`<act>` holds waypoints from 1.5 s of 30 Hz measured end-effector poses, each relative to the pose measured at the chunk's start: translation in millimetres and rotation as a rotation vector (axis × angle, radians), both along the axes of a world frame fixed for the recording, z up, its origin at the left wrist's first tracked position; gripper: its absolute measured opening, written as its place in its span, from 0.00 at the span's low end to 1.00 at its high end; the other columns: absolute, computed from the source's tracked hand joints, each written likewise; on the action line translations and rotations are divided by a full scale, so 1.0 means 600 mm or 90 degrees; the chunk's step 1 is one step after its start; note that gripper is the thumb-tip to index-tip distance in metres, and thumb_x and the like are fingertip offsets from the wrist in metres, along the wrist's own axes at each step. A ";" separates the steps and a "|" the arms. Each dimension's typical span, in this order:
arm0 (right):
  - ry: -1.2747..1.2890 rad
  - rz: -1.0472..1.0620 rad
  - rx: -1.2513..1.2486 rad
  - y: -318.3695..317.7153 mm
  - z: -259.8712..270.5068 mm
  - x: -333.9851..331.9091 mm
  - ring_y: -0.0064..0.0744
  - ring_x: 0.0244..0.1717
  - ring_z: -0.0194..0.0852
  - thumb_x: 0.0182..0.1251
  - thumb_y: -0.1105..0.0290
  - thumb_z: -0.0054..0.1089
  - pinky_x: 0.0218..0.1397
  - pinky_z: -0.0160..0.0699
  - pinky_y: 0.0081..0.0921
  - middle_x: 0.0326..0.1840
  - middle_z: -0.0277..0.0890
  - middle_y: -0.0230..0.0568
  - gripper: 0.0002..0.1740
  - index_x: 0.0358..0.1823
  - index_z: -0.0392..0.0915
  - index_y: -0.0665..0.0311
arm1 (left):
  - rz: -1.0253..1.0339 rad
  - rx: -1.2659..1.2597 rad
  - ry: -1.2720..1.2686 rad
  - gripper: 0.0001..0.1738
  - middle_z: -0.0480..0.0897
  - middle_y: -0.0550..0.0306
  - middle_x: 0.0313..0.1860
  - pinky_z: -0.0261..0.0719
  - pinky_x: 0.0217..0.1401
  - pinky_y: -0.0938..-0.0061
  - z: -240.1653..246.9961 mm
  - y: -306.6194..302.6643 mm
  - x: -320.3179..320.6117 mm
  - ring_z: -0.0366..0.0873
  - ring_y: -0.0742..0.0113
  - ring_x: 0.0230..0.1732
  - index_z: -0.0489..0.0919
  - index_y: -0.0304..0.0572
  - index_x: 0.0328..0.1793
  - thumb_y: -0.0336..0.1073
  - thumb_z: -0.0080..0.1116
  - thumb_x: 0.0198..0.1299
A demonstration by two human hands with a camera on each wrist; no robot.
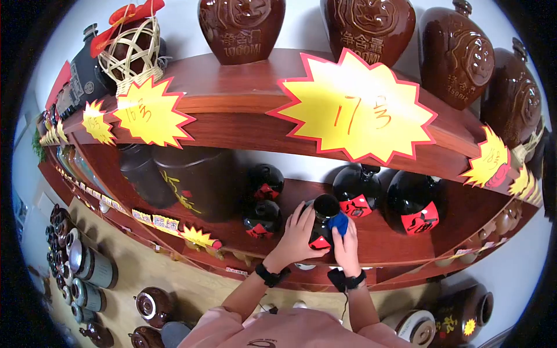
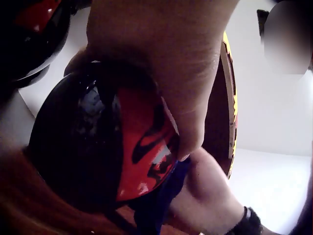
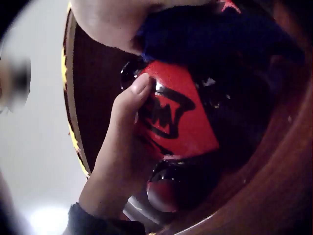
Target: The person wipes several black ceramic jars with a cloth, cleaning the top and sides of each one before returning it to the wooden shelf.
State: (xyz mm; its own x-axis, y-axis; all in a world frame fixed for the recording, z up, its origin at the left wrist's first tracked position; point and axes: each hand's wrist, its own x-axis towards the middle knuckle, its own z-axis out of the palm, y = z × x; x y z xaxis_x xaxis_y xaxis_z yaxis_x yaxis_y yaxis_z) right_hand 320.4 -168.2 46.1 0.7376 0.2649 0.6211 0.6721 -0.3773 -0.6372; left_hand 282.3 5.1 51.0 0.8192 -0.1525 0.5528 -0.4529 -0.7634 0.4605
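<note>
A round black glazed jar point(image 1: 326, 206) with a red label stands at the front of the middle shelf. My left hand point(image 1: 295, 236) grips its left side, fingers spread around the body. In the right wrist view the left thumb lies on the red label point(image 3: 168, 112), which carries black brushwork. My right hand point(image 1: 346, 248) holds a folded dark blue cloth point(image 1: 338, 223) against the jar's right side. The left wrist view shows the jar's glossy body point(image 2: 73, 142) close up, with part of the cloth point(image 2: 156, 210) below the label.
Two small black jars point(image 1: 264, 219) stand left of the hands and two bigger ones point(image 1: 413, 200) right. Overhead juts the upper shelf edge point(image 1: 232, 104) with a large yellow price star point(image 1: 354, 110). Brown bottles point(image 1: 241, 29) stand above; more jars point(image 1: 154, 306) sit on the floor.
</note>
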 end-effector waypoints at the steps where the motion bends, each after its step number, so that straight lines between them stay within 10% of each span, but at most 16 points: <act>1: 0.032 0.024 0.010 -0.004 0.007 0.010 0.53 0.62 0.68 0.71 0.70 0.50 0.69 0.61 0.38 0.59 0.72 0.56 0.20 0.60 0.70 0.73 | 0.000 -0.001 0.002 0.63 0.58 0.35 0.74 0.53 0.75 0.47 0.002 -0.001 0.000 0.49 0.33 0.76 0.55 0.31 0.75 0.55 0.75 0.38; 10: 0.477 0.022 0.309 -0.022 -0.053 0.070 0.31 0.56 0.71 0.78 0.57 0.45 0.63 0.64 0.25 0.55 0.76 0.43 0.24 0.58 0.73 0.73 | 0.011 -0.004 -0.024 0.65 0.58 0.34 0.73 0.53 0.75 0.46 -0.003 -0.001 0.001 0.49 0.34 0.76 0.55 0.28 0.74 0.58 0.77 0.36; 13: 0.473 0.039 0.496 -0.004 -0.088 0.048 0.32 0.55 0.71 0.78 0.56 0.44 0.62 0.65 0.25 0.54 0.76 0.44 0.25 0.57 0.73 0.74 | 0.015 -0.005 -0.024 0.64 0.57 0.36 0.74 0.53 0.74 0.45 -0.003 -0.004 0.002 0.49 0.34 0.76 0.55 0.27 0.74 0.58 0.76 0.36; 28: 0.335 -0.103 0.371 0.004 -0.111 0.023 0.26 0.34 0.66 0.76 0.58 0.47 0.40 0.67 0.28 0.31 0.72 0.36 0.21 0.37 0.73 0.74 | 0.211 -0.005 0.055 0.67 0.50 0.32 0.77 0.54 0.68 0.28 0.013 -0.078 -0.035 0.45 0.31 0.78 0.50 0.24 0.75 0.62 0.73 0.40; 37: 0.391 -0.109 0.361 -0.008 -0.116 0.019 0.28 0.39 0.69 0.76 0.60 0.48 0.47 0.69 0.28 0.39 0.76 0.38 0.20 0.44 0.74 0.74 | 0.141 -0.015 -0.034 0.64 0.53 0.35 0.76 0.53 0.68 0.31 -0.022 -0.045 -0.010 0.46 0.37 0.78 0.53 0.28 0.75 0.61 0.72 0.39; 45: 0.078 -0.043 0.174 0.009 -0.035 -0.021 0.45 0.64 0.69 0.72 0.70 0.50 0.69 0.61 0.37 0.61 0.73 0.52 0.23 0.65 0.67 0.73 | 0.026 -0.009 -0.052 0.63 0.54 0.35 0.76 0.52 0.72 0.41 -0.019 -0.002 0.001 0.47 0.36 0.78 0.55 0.28 0.74 0.59 0.74 0.38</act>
